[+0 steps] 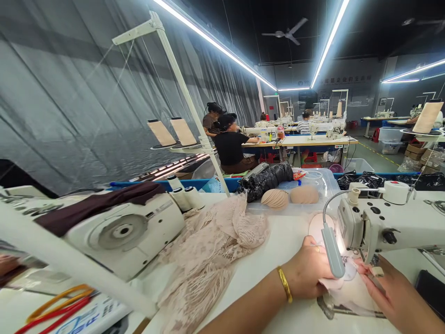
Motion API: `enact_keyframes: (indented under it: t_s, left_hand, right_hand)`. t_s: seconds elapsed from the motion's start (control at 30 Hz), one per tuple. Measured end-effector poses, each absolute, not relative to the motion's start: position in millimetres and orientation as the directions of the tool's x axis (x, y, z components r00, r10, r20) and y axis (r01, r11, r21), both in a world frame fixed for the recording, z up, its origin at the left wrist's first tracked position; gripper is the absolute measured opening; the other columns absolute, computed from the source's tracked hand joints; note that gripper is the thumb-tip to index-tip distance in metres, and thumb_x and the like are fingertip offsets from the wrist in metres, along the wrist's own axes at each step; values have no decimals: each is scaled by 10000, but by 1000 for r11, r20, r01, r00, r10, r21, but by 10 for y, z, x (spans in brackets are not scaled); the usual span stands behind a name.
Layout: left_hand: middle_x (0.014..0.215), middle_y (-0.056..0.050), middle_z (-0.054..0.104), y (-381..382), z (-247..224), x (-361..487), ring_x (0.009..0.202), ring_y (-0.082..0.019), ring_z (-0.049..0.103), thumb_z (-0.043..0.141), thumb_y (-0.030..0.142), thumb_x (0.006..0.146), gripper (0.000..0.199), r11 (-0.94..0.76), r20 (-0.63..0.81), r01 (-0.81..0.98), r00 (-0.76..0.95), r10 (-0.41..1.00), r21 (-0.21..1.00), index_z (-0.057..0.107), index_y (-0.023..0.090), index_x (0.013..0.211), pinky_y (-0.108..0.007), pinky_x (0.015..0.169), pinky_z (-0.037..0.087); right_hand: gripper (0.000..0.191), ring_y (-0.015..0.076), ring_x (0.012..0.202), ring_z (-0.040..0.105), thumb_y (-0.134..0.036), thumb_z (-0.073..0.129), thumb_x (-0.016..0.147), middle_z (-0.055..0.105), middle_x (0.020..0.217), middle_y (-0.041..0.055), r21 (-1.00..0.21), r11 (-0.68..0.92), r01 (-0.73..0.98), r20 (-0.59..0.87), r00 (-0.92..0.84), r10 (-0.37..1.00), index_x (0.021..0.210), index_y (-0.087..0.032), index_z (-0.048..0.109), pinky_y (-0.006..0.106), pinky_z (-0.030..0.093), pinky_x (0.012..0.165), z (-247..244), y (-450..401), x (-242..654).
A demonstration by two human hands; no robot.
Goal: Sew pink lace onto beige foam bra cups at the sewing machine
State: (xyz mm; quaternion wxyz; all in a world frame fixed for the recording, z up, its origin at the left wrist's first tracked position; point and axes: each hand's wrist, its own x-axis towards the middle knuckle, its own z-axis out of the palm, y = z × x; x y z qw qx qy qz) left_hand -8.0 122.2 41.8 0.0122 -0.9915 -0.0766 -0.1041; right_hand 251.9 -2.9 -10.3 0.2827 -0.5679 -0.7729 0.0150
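My left hand (309,269), with a gold bracelet at the wrist, is closed on a pale pink fabric piece (335,285) beside the sewing machine's (358,222) needle area. A small grey lamp (333,250) on a bent neck hides some of its fingertips. On the needle's other side my right hand (389,283) pinches the same fabric near the presser foot, and a light band circles one finger. A rounded pink part (320,226) of the piece rises behind the left hand. The exact stitching point is hidden.
Beige lace fabric (215,250) lies heaped at my left. Behind it a clear plastic bin (327,181) bears two beige cups (274,198) and a black plastic bundle (269,181). Another machine (128,227) and red-and-orange-handled scissors (59,306) are at left. Co-workers (231,144) sit farther back.
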Motion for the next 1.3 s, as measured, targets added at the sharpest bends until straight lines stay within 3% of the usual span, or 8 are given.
enact_keyframes:
  t_s: [0.17, 0.37, 0.47, 0.53, 0.73, 0.83, 1.0, 1.3]
  left_hand:
    - [967, 54, 748, 1235, 378, -85, 898, -194, 627, 628, 219, 911, 13, -977, 269, 134, 947, 176, 166, 632, 228, 903, -458, 883, 267]
    - [939, 33, 711, 1208, 380, -69, 860, -189, 580, 611, 300, 959, 99, -976, 253, 185, 945, 208, 114, 643, 225, 903, -433, 837, 244]
    - [942, 19, 700, 1178, 378, -68, 857, -199, 575, 634, 298, 931, 76, -975, 244, 206, 944, 222, 88, 650, 228, 905, -426, 839, 238]
    - [944, 14, 702, 1157, 363, -73, 851, -205, 575, 634, 307, 926, 77, -975, 244, 207, 944, 220, 79, 666, 238, 922, -431, 847, 235]
    - [1013, -9, 745, 1062, 298, -108, 841, -215, 602, 633, 392, 979, 166, -982, 257, 173, 948, 188, 82, 690, 238, 955, -459, 868, 257]
    - [1080, -9, 756, 991, 292, -134, 835, -208, 616, 645, 451, 999, 232, -985, 262, 143, 951, 165, 101, 675, 227, 945, -480, 908, 279]
    - [1028, 27, 757, 879, 292, -152, 863, -207, 618, 617, 407, 1012, 201, -990, 249, 102, 961, 123, 95, 633, 217, 949, -494, 948, 287]
    - [803, 46, 643, 848, 241, -49, 711, -155, 531, 596, 238, 973, 205, -988, 373, 151, 919, 126, -37, 519, 183, 792, -511, 959, 365]
  right_hand:
    - [305, 289, 1214, 729, -353, 397, 1141, 717, 1347, 118, -366, 322, 873, 412, -158, 897, 1129, -275, 692, 457, 649, 955, -77, -52, 2494]
    - [293, 268, 1157, 765, -333, 462, 1117, 775, 1211, 110, -279, 381, 882, 429, -240, 871, 1323, -239, 648, 422, 661, 983, -140, -19, 2609]
    - [290, 283, 1165, 776, -350, 480, 1110, 797, 1235, 109, -227, 389, 893, 435, -264, 861, 1224, -244, 724, 426, 661, 993, -131, -22, 2614]
    - [300, 288, 1104, 801, -356, 484, 1101, 821, 1203, 94, -202, 408, 890, 464, -280, 840, 1160, -258, 761, 416, 684, 928, -100, -31, 2588]
    - [293, 243, 892, 829, -292, 538, 1048, 854, 1066, 26, -172, 507, 844, 569, -335, 751, 1288, -307, 705, 326, 683, 780, -8, -54, 2527]
    - [321, 219, 891, 813, -236, 547, 1026, 840, 1059, 1, -183, 550, 815, 499, -405, 766, 1288, -345, 695, 289, 663, 742, 27, -74, 2509]
    - [278, 188, 787, 757, -183, 571, 997, 783, 952, -10, -284, 565, 775, 266, -502, 823, 1107, -367, 748, 255, 611, 666, 87, -111, 2452]
    - [278, 242, 816, 762, -198, 581, 953, 804, 965, 43, -175, 512, 841, 422, -406, 811, 1092, -328, 783, 306, 617, 670, -66, -100, 2429]
